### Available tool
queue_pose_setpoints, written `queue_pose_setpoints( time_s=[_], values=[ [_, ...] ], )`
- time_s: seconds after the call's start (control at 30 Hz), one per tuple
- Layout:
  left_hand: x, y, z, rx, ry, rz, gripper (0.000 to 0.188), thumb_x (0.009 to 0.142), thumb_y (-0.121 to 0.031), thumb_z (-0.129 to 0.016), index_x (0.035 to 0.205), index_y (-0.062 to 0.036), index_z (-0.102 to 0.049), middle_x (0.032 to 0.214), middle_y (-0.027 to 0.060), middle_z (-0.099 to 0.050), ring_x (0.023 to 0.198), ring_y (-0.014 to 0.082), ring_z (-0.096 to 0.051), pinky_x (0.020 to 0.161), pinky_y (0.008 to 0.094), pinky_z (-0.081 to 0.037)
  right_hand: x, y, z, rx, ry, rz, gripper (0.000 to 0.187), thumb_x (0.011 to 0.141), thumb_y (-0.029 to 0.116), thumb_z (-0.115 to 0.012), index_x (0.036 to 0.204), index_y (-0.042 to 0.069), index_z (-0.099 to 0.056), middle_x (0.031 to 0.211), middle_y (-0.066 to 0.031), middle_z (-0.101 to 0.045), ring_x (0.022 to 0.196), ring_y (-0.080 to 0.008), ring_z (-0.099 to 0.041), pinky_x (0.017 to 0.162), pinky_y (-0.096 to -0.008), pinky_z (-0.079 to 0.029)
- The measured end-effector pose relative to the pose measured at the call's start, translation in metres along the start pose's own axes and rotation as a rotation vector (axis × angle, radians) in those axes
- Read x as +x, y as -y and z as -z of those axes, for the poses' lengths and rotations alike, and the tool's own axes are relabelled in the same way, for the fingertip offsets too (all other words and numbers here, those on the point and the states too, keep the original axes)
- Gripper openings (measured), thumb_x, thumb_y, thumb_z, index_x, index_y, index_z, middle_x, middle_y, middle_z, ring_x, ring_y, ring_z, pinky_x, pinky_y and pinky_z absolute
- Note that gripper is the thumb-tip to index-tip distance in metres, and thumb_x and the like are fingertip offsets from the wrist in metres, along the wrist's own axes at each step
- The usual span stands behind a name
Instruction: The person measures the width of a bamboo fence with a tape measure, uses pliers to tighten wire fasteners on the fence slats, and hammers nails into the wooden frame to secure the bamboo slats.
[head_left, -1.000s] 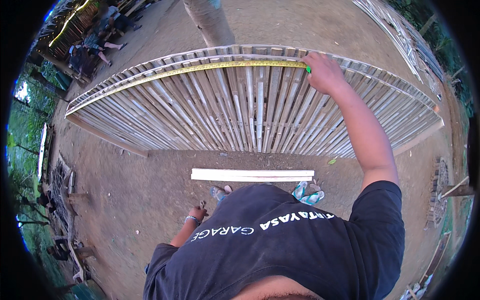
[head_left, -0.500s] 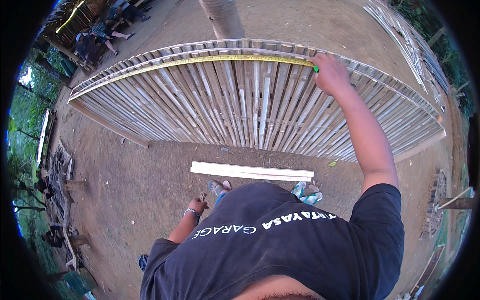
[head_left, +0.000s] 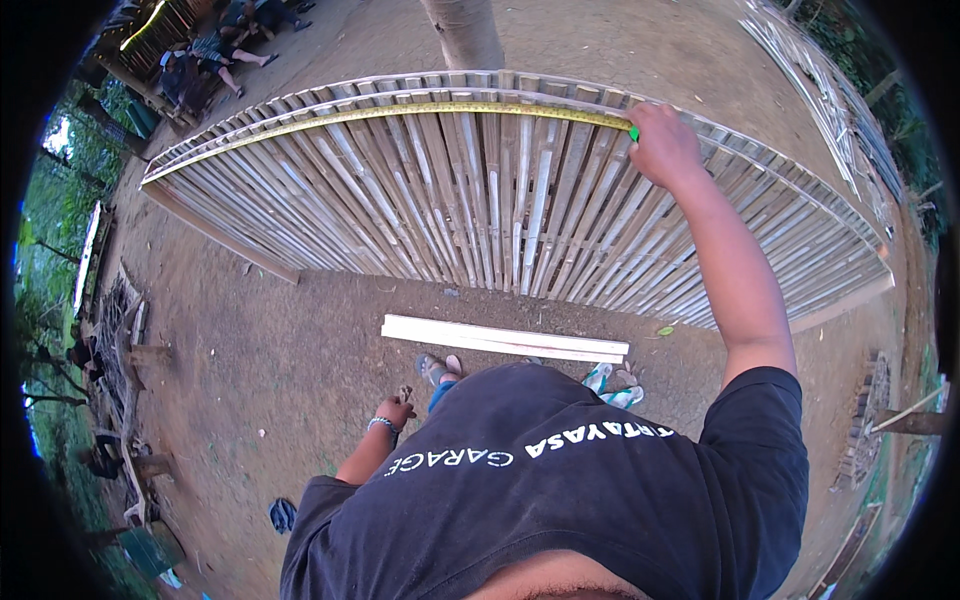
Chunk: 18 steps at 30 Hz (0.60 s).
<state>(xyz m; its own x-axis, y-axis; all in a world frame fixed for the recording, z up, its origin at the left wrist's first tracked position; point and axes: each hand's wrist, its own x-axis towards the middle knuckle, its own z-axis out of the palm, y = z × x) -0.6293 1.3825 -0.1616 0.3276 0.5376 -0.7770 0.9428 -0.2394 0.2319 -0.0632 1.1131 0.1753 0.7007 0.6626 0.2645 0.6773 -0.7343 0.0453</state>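
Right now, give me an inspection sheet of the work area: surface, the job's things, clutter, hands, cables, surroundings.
Surface: bare dirt ground.
Job's things: a slatted bamboo panel lies flat on the ground; a yellow tape measure is stretched along its far edge.
Clutter: pale wooden strips lie just in front of the person's sandalled feet; a small leaf beside them.
Hands: right hand reaches out and grips the tape's end on the panel; left hand hangs low by the leg, and whether it holds anything cannot be told.
Cables: nothing seen.
Surroundings: a tree trunk beyond the panel, people sitting at far left, stacked wood on the left, more slats at upper right.
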Motion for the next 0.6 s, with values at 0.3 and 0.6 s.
queue_pose_setpoints(
  time_s=[0.3,0.6],
  values=[
    [0.001,0.001,-0.004,0.011,-0.022,-0.011,0.052,0.075,-0.031,-0.075,0.113,0.0045,-0.067,0.103,0.0223,-0.073,0.099,0.0326,-0.071,0.085,0.041,-0.054,0.001,0.008,0.009,-0.011,0.05,-0.034,0.047,0.08,0.011,-0.07,0.126,0.009,-0.063,0.131,-0.0074,-0.06,0.126,-0.0291,-0.053,0.102,-0.0445,-0.05],
    [0.01,-0.001,-0.002,0.036,0.021,-0.008,0.054,0.076,-0.032,-0.074,0.115,0.0047,-0.066,0.106,0.024,-0.072,0.102,0.0338,-0.07,0.087,0.0409,-0.054,-0.002,0.0,-0.003,0.027,0.013,-0.046,0.047,0.081,0.013,-0.069,0.128,0.012,-0.061,0.134,-0.0048,-0.058,0.128,-0.028,-0.051,0.103,-0.0477,-0.047]
  ],
)
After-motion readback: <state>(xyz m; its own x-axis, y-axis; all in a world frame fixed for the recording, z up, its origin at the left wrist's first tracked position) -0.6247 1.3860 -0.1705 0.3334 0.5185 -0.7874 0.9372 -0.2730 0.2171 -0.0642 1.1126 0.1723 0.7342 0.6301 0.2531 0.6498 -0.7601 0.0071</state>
